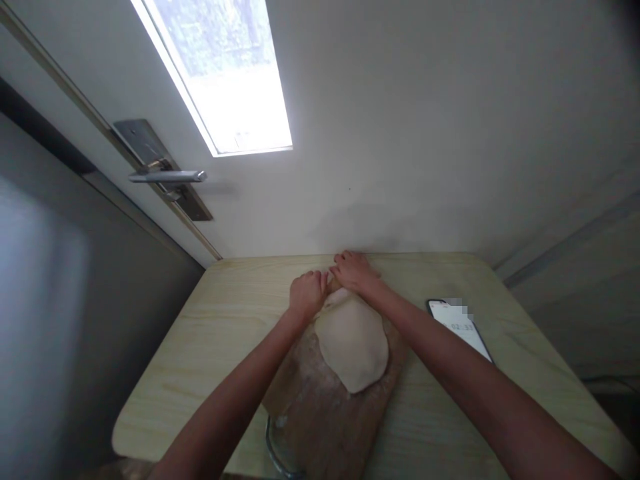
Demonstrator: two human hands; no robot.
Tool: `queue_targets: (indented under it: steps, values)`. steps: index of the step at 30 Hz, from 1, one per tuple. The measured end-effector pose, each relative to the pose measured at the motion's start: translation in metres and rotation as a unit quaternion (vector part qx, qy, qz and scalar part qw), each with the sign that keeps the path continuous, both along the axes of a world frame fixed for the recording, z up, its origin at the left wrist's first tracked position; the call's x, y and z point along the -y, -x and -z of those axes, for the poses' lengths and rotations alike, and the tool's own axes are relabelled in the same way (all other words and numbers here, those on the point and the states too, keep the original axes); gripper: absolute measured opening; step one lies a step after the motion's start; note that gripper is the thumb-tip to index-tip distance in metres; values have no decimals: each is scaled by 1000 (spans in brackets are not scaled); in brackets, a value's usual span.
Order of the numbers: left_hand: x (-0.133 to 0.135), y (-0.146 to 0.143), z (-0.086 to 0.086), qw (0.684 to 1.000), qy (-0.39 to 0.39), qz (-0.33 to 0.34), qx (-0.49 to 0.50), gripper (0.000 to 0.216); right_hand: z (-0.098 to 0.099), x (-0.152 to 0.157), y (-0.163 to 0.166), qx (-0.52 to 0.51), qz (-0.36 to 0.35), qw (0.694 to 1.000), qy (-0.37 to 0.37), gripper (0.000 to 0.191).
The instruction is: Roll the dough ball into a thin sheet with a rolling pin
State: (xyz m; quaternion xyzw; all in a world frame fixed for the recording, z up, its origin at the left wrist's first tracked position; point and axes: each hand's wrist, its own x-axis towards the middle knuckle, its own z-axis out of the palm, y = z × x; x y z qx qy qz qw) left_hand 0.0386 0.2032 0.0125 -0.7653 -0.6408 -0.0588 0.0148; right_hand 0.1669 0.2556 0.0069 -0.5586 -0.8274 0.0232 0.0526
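A flat oval sheet of pale dough [354, 347] lies on a brown wooden board [325, 413] on a light wooden table [225, 347]. My left hand [307, 293] and my right hand [353, 270] rest side by side at the far end of the dough, fingers curled down onto a wooden rolling pin [333, 285] that shows only as a small piece between them.
A phone [460, 328] with a lit screen lies on the table to the right of the board. A glass rim [274, 448] shows at the near edge under the board. A white door with a metal handle [167, 177] and window stands behind the table.
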Motion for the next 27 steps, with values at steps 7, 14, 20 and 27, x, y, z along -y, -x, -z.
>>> queue_targets:
  steps: [7,14,20,27]
  values:
    - [8,-3,-5,1000,-11,-24,-12,45,-2,5,-4,-9,-7,1000,-3,36]
    - [67,-25,-3,975,-78,194,70,27,9,57,-36,-20,8,999,-23,42]
    - [134,-2,9,960,-120,115,227,18,11,78,-73,-32,-127,991,-35,42]
    - [158,30,21,992,-49,15,112,30,4,85,-79,-10,-116,993,-14,31]
